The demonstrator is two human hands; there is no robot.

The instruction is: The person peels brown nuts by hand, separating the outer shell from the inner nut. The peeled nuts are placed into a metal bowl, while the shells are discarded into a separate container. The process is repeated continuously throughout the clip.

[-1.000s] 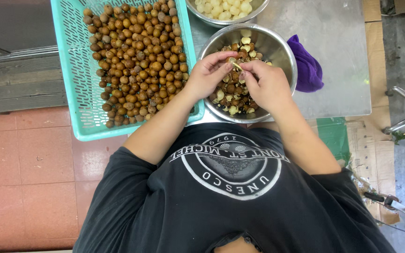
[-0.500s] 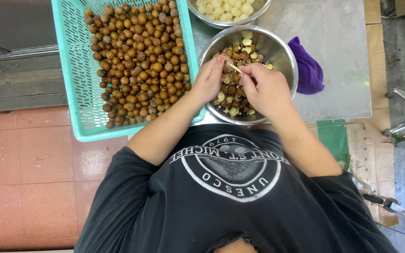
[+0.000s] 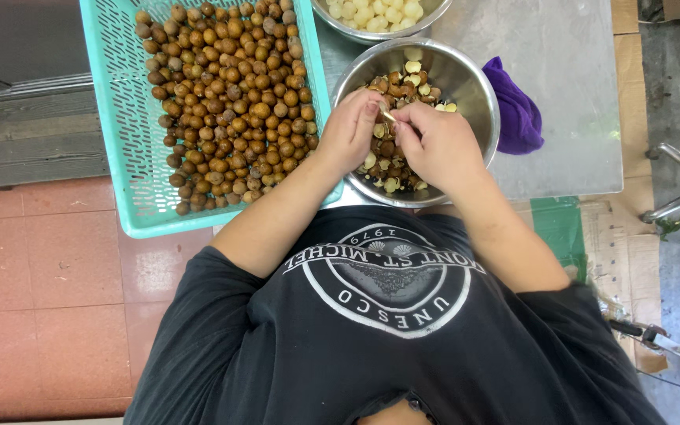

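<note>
My left hand [image 3: 348, 130] and my right hand [image 3: 438, 145] meet over a steel bowl [image 3: 478, 86] that holds brown shell pieces and a few pale kernels. The fingertips of both hands pinch a small nut [image 3: 387, 116] between them, with a pale part of it showing. My fingers hide most of the nut. A teal plastic basket [image 3: 120, 157] full of brown round nuts [image 3: 230, 102] lies just left of the bowl, and my left wrist rests over its near right corner.
A second steel bowl [image 3: 332, 20] with pale peeled kernels [image 3: 375, 12] stands behind the first. A purple cloth [image 3: 517, 114] lies right of the bowl on the grey metal table [image 3: 560, 47]. Red tiled floor [image 3: 41, 299] lies at the left, cardboard and metal legs at the right.
My fingertips have drawn closer together around the nut, and a pale sliver that stuck out between my hands half a second ago is now mostly covered. The bowls and basket have not moved.
</note>
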